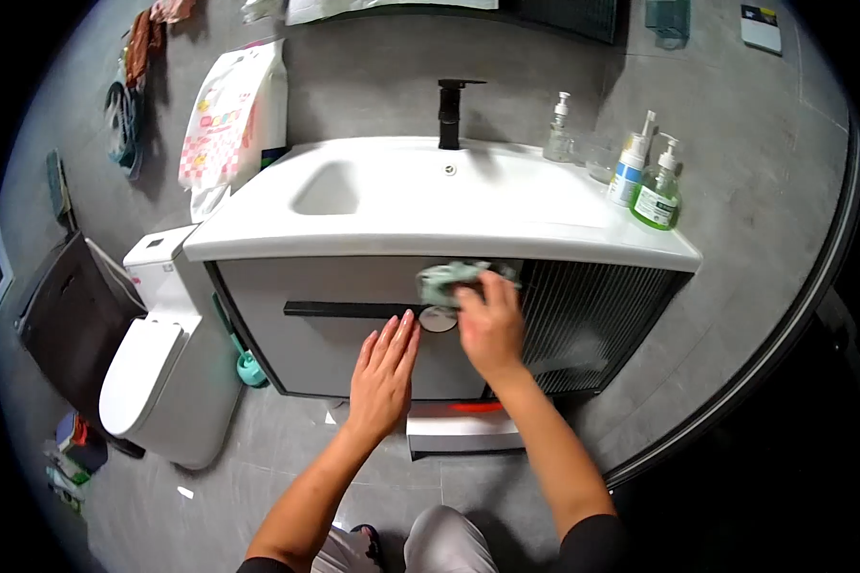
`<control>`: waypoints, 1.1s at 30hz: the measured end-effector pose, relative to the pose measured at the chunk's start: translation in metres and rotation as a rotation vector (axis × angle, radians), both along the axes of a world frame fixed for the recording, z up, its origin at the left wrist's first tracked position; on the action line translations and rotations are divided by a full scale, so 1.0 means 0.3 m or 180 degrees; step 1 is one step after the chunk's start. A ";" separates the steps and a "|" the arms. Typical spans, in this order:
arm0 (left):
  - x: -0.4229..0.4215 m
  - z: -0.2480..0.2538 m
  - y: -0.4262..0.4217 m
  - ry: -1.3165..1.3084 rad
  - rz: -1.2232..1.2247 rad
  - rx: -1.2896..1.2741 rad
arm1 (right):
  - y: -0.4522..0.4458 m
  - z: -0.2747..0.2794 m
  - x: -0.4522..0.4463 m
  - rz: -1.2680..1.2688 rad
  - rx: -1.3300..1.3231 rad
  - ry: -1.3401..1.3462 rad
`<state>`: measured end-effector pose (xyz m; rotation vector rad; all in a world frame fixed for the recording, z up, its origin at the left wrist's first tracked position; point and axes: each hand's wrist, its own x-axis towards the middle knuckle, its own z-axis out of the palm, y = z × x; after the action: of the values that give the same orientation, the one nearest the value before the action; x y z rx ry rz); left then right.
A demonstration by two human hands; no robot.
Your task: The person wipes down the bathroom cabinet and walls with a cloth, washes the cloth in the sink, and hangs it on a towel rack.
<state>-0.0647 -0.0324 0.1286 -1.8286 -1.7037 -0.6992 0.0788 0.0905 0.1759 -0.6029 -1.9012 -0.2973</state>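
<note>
A white sink (pixel 506 205) with a black faucet (pixel 449 115) tops a grey cabinet (pixel 354 353). My right hand (pixel 492 325) holds a green-and-white cloth (pixel 449 279) against the upper part of the cabinet front, just below the sink's edge. The cloth is slightly blurred. My left hand (pixel 384 372) lies flat in front of the drawer, its fingers stretched upward and their tips by the right part of the black handle (pixel 339 309). Between the two hands is a round light disc (pixel 439 319) on the cabinet front.
A white toilet (pixel 153 382) stands at the left, with a teal brush holder (pixel 250 370) beside it. Pump bottles, one green (pixel 655 202), stand on the sink's right side. Below the cabinet is a low white box (pixel 463 430). A dark door frame (pixel 784 353) curves along the right.
</note>
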 end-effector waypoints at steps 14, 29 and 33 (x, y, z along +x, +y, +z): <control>-0.144 0.041 -0.107 -0.0173 0.0408 0.0035 | -0.170 0.097 -0.120 0.0214 -0.0092 -0.0381; -0.428 -0.031 -0.198 -0.0658 0.0349 0.0367 | -0.167 0.047 -0.259 -0.0306 0.0066 -0.0689; -0.454 -0.028 -0.217 -0.0729 0.0112 0.0302 | -0.198 -0.013 -0.392 -0.0155 0.0009 -0.0163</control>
<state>-0.2010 -0.0975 0.1203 -1.7028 -1.8074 -0.9895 -0.0389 0.0312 0.1721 -0.6459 -1.9370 -0.3496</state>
